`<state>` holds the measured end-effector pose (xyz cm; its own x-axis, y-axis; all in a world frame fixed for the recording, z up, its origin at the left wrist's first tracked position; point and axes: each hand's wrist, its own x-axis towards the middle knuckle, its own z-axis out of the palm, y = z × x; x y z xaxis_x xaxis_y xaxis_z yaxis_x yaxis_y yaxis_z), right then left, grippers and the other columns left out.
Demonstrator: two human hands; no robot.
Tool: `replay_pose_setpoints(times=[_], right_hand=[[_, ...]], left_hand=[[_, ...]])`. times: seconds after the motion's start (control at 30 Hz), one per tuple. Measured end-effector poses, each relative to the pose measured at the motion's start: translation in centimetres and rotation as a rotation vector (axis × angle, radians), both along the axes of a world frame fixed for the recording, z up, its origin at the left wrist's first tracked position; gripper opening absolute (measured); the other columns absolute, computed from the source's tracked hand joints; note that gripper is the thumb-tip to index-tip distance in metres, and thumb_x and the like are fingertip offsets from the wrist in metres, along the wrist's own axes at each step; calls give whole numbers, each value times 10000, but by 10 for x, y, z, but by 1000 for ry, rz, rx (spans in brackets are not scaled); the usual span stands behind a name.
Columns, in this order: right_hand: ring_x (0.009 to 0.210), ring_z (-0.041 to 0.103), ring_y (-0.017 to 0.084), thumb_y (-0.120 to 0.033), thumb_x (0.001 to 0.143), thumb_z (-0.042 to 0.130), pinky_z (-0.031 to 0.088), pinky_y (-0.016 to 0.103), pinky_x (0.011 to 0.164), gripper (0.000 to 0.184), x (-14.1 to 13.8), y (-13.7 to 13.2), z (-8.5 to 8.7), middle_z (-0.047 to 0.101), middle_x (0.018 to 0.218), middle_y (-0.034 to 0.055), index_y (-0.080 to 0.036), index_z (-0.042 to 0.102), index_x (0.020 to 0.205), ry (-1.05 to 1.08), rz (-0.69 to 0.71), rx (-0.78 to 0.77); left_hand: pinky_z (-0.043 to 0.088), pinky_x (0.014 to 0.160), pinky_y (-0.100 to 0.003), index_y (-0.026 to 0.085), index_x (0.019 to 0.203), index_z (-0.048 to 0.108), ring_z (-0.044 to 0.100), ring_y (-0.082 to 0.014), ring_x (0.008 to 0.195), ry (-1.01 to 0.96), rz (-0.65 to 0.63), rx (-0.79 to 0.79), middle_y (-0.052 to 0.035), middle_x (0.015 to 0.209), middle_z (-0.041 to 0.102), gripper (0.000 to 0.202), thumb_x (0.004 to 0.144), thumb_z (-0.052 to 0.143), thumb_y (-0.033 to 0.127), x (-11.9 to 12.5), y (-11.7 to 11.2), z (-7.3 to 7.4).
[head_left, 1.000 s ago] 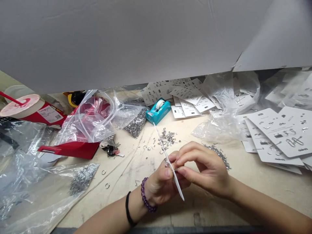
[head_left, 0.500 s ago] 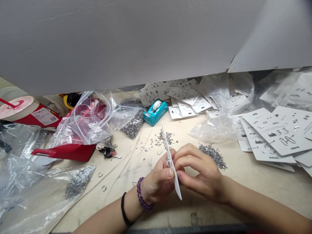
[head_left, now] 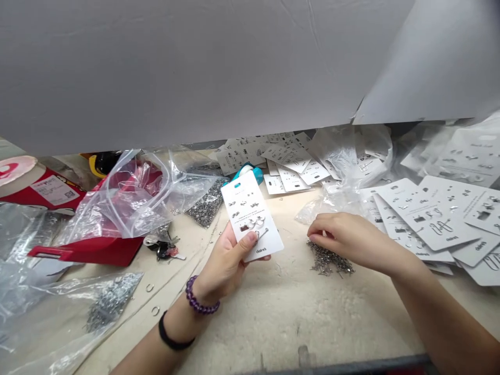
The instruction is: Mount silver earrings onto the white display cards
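- Above the tabletop (head_left: 242,323), I am holding one white jewellery card (head_left: 250,212) in the left hand (head_left: 222,264), thumb in front, fingers behind, probably to leave most of its face visible.
- At one metal heap (head_left: 330,261), likely placed for easy reach, the right hand (head_left: 349,237) is bending; its fingertips are hiding their grip, so I cannot tell it.
- Two loose rings (head_left: 149,291) are lying leftward.
- One teal dispenser (head_left: 258,175) is standing behind, partly hidden.
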<state>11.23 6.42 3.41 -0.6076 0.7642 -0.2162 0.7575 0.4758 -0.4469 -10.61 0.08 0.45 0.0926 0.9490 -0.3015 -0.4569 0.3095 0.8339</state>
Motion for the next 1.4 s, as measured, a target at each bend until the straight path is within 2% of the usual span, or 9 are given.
replay_pose_setpoints(times=[0.13, 0.23, 0.33, 0.6, 0.7, 0.97, 1.13, 1.27, 1.4], right_hand=[[602, 556, 146, -203, 787, 504, 301, 238, 465, 141, -5, -6, -9, 618, 753, 20, -182, 620, 710, -272, 36, 123], [634, 567, 158, -173, 754, 556, 261, 236, 450, 49, -10, -9, -13, 614, 789, 28, -169, 602, 740, -348, 108, 169], [644, 567, 158, -138, 774, 513, 258, 239, 461, 111, -13, -9, -14, 612, 773, 29, -170, 592, 702, -359, 116, 150], [732, 543, 143, -244, 836, 432, 394, 253, 609, 172, -15, 1, -18, 613, 821, 17, -199, 593, 800, 201, -40, -107], [747, 547, 150, -238, 824, 454, 406, 264, 634, 153, -16, 4, -23, 618, 827, 20, -195, 598, 803, 236, -64, -148], [754, 562, 170, -208, 845, 415, 417, 283, 623, 173, -20, 4, -32, 613, 886, 32, -187, 586, 826, 9, -151, 51], [757, 574, 163, -206, 856, 403, 424, 277, 623, 185, -20, 3, -33, 618, 901, 23, -191, 588, 856, -7, -156, 91], [741, 578, 148, -212, 875, 389, 399, 251, 563, 212, -28, -1, -37, 615, 923, 26, -190, 593, 929, 40, -185, 230], [718, 571, 140, -241, 886, 407, 349, 229, 516, 225, -48, 0, -40, 607, 881, 36, -188, 623, 916, 50, -66, 316]], left_hand=[[578, 580, -289, 215, 1103, 427, 585, -180, 846, 62, 32, 37, -51, 1089, 545, 374, 770, 597, 242, 1, -1, 2], [581, 570, -289, 210, 1116, 424, 582, -178, 850, 61, 69, 3, -54, 1094, 545, 361, 786, 569, 219, 3, -1, 3], [575, 544, -274, 189, 1112, 432, 586, -172, 813, 60, 103, -19, -63, 1067, 557, 357, 781, 567, 204, 4, -1, 3], [564, 516, -269, 185, 1113, 440, 590, -172, 777, 55, 91, -21, -60, 1031, 574, 375, 764, 577, 199, 4, -1, 0], [560, 509, -271, 179, 1117, 440, 587, -175, 774, 50, 88, -35, -68, 1033, 576, 376, 766, 572, 205, 5, -2, 0], [553, 493, -272, 189, 1137, 442, 584, -194, 805, 55, 156, -17, -77, 1069, 563, 378, 772, 537, 197, -1, -2, 6], [535, 453, -274, 192, 1157, 434, 571, -198, 812, 49, 306, 24, -84, 1126, 535, 389, 769, 468, 175, -8, 1, 6], [524, 441, -266, 200, 1162, 432, 570, -195, 793, 77, 364, 52, -80, 1139, 522, 417, 749, 484, 196, -8, 2, 5], [522, 444, -265, 215, 1191, 398, 566, -197, 796, 106, 380, 56, -76, 1141, 519, 469, 733, 495, 198, -8, 2, 7]])
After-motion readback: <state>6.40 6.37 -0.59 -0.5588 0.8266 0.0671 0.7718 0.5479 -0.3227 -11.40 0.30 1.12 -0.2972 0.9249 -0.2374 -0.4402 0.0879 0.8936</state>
